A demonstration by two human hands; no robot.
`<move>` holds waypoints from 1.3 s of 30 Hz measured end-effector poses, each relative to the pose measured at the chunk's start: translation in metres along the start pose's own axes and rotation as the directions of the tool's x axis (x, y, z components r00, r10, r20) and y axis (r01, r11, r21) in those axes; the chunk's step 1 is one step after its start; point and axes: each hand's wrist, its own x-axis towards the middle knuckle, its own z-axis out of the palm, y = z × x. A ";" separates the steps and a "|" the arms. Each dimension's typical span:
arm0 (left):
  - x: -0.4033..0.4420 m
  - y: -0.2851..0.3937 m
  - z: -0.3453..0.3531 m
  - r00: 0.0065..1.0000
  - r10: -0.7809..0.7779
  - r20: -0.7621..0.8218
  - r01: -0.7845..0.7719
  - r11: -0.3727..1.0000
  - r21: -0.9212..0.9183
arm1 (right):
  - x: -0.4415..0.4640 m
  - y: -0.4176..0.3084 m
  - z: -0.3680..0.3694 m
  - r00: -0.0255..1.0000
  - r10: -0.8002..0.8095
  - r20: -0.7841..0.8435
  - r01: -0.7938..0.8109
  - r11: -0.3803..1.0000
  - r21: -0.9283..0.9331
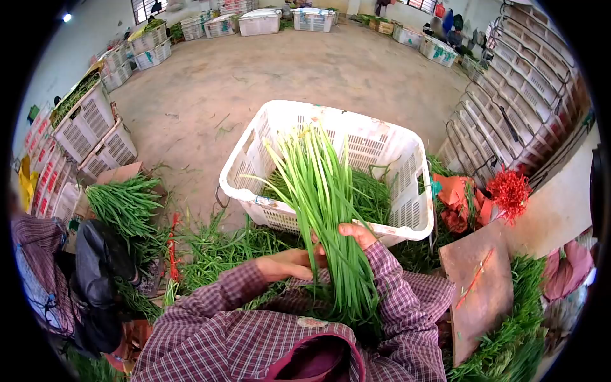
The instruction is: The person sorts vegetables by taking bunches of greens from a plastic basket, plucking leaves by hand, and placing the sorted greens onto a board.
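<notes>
A long bunch of green stalks (328, 197) with pale ends pointing up and away leans over the near side of a white plastic crate (417, 172). My right hand (358, 235) is wrapped round the bunch from its right side, thumb across the stalks. On the left side, my left hand (289, 263) touches the bunch lower down; its fingertips are partly hidden behind the stalks, so its grip cannot be made out. More greens (372, 200) lie inside the crate, below the bunch.
Loose greens (223, 254) cover the floor at the near left. A board (477, 286) with a red tie is at right, beside a red bundle of ties (509, 194). Stacked crates (509, 95) rise at far right. A person (102, 261) sits at left.
</notes>
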 end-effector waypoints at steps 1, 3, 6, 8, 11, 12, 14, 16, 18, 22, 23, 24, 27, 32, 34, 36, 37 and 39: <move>-0.010 -0.003 -0.016 0.995 -0.084 0.056 0.080 0.995 0.066 | -0.006 -0.003 0.011 1.000 -0.006 -0.002 0.006 1.000 0.004; -0.025 0.021 -0.027 0.982 -0.141 -0.128 0.152 0.986 0.074 | -0.011 -0.005 0.023 0.998 -0.031 0.050 0.036 0.995 -0.092; -0.034 0.049 -0.043 0.976 0.137 -0.171 -0.141 0.990 -0.008 | -0.004 0.001 -0.002 0.998 0.065 0.010 -0.058 0.949 -0.309; -0.024 0.066 -0.040 0.916 0.315 -0.251 -0.340 0.938 -0.064 | -0.003 0.009 -0.016 0.976 0.093 -0.197 -0.174 0.874 -0.454; -0.006 0.085 -0.026 0.798 0.433 -0.419 -0.521 0.845 -0.121 | 0.014 0.018 0.015 0.997 -0.007 -0.072 -0.026 0.894 -0.447; 0.002 0.089 -0.025 0.793 0.455 -0.406 -0.536 0.837 -0.107 | 0.004 0.000 0.049 0.997 0.005 -0.071 -0.038 0.885 -0.465; 0.017 0.085 -0.020 0.797 0.498 -0.341 -0.570 0.807 -0.154 | 0.003 0.000 0.064 0.995 0.065 -0.073 -0.090 0.893 -0.440; 0.028 0.078 -0.015 0.791 0.530 -0.305 -0.595 0.782 -0.185 | 0.007 0.008 0.065 0.991 0.118 -0.057 -0.130 0.903 -0.409; 0.032 0.069 -0.014 0.774 0.553 -0.309 -0.623 0.751 -0.217 | 0.010 0.013 0.060 0.994 0.102 -0.027 -0.103 0.891 -0.442; 0.036 0.056 -0.016 0.770 0.564 -0.299 -0.639 0.680 -0.360 | 0.010 0.010 0.062 0.998 0.055 0.014 -0.038 0.822 -0.569; 0.036 0.057 -0.019 0.788 0.542 -0.292 -0.616 0.685 -0.389 | 0.010 0.009 0.062 0.997 0.064 0.034 -0.031 0.797 -0.603; 0.036 0.057 -0.021 0.788 0.541 -0.293 -0.615 0.684 -0.393 | 0.010 0.012 0.058 0.997 0.033 0.065 0.014 0.789 -0.614; 0.036 0.062 -0.023 0.783 0.580 -0.225 -0.622 0.729 -0.286 | 0.010 0.003 0.046 0.971 0.233 0.051 -0.154 0.776 -0.611; 0.034 0.076 -0.011 0.705 0.646 -0.294 -0.709 0.622 -0.332 | -0.011 -0.012 0.050 0.999 0.000 0.047 0.033 0.717 -0.696; 0.033 0.074 -0.016 0.737 0.634 -0.234 -0.669 0.634 -0.388 | -0.020 -0.020 0.045 0.999 -0.041 0.030 0.050 0.730 -0.681; 0.033 0.075 -0.019 0.747 0.635 -0.196 -0.650 0.639 -0.411 | -0.027 -0.029 0.044 0.997 -0.071 0.034 0.076 0.747 -0.660; 0.033 0.078 -0.018 0.757 0.629 -0.175 -0.633 0.642 -0.433 | -0.031 -0.037 0.045 0.999 -0.040 0.007 0.036 0.774 -0.632; 0.033 0.083 -0.010 0.738 0.630 -0.241 -0.666 0.624 -0.408 | -0.030 -0.046 0.052 1.000 -0.008 -0.019 -0.005 0.796 -0.605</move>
